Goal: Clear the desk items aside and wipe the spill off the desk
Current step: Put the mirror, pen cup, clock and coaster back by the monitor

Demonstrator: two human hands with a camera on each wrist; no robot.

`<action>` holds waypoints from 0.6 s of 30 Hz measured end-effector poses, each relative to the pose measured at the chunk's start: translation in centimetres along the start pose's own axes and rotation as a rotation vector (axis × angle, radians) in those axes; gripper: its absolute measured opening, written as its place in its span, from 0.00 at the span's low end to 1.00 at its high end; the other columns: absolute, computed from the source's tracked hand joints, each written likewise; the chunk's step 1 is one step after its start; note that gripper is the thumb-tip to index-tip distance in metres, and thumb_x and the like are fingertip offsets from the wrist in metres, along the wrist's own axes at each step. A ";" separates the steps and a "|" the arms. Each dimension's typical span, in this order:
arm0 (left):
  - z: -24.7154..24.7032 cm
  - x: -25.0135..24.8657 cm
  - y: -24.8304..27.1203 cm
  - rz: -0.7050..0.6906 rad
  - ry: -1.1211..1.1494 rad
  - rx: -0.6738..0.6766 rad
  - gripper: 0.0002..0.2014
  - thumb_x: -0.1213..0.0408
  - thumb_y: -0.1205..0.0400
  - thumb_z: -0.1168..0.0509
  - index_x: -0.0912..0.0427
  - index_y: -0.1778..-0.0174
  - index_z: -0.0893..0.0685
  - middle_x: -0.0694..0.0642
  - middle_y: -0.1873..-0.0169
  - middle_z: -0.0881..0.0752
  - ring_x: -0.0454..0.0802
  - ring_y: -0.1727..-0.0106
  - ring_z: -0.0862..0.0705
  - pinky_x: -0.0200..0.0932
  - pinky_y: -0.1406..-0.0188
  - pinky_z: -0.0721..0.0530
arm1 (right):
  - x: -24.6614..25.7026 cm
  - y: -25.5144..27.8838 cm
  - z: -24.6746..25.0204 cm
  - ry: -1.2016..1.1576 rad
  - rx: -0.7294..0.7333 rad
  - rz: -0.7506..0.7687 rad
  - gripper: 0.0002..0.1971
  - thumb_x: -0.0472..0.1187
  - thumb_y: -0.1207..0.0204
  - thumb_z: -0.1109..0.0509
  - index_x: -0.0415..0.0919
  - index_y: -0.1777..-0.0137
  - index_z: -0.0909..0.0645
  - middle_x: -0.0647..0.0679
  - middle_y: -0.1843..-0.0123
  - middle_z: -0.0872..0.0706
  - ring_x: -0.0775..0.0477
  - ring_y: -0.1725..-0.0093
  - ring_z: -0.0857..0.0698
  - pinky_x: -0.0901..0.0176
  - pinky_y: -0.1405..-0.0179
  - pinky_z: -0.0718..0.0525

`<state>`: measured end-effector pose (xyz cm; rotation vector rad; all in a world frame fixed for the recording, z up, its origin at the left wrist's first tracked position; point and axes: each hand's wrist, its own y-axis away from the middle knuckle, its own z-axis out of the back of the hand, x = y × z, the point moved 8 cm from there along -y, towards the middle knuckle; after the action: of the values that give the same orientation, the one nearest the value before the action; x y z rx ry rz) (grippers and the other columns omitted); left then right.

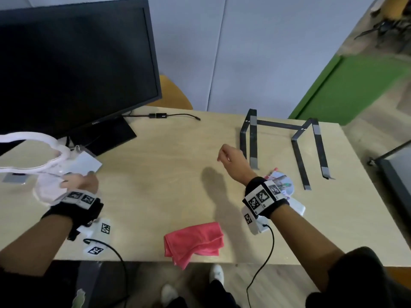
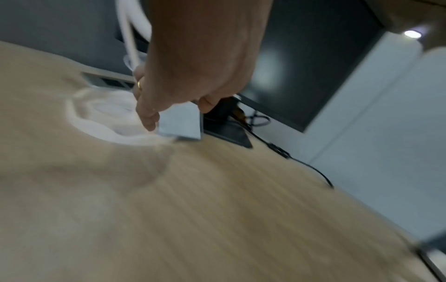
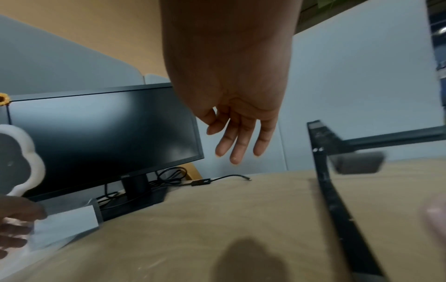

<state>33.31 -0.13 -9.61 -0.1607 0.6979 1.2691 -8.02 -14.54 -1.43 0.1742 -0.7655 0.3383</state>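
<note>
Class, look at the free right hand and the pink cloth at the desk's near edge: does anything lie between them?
Nothing visible does. The right hand hovers empty above bare pale wooden desk, and the crumpled pink cloth lies nearer the person with only open desktop between them.

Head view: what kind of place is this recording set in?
Most likely an office workstation: a wooden desk carrying a black monitor and a metal laptop stand, with grey partition panels behind it.

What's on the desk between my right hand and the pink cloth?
Only bare desk with the right hand's shadow lies before the pink cloth, per the head view.
</note>
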 end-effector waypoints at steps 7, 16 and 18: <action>-13.8 -8.1 14.4 -0.376 0.112 0.402 0.32 0.71 0.24 0.32 0.67 0.25 0.35 0.67 0.27 0.35 0.65 0.26 0.33 0.57 0.27 0.31 | -7.1 4.1 8.3 0.085 -0.249 -0.049 0.05 0.33 0.23 0.38 0.36 0.58 0.22 0.44 0.58 0.18 0.44 0.59 0.20 0.54 0.58 0.21; -24.8 -10.8 36.5 -0.771 0.161 1.072 0.44 0.65 0.45 0.21 0.46 0.31 0.29 0.50 0.35 0.23 0.50 0.34 0.21 0.52 0.44 0.13 | -15.0 9.2 10.0 0.036 -0.160 -0.362 0.23 0.49 0.18 0.41 0.43 0.26 0.36 0.39 0.27 0.29 0.39 0.31 0.25 0.39 0.31 0.27; -25.6 -11.2 38.9 -0.817 0.216 1.133 0.43 0.58 0.46 0.18 0.39 0.35 0.26 0.47 0.40 0.17 0.49 0.39 0.16 0.54 0.45 0.13 | -15.5 9.6 10.0 -0.031 -0.191 -0.369 0.21 0.48 0.17 0.43 0.42 0.26 0.36 0.39 0.27 0.28 0.40 0.31 0.25 0.40 0.31 0.27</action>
<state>-13.57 -9.26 -13.30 0.3336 1.2714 -0.0262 -28.35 -12.03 -4.97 0.1368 -0.7743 -0.0873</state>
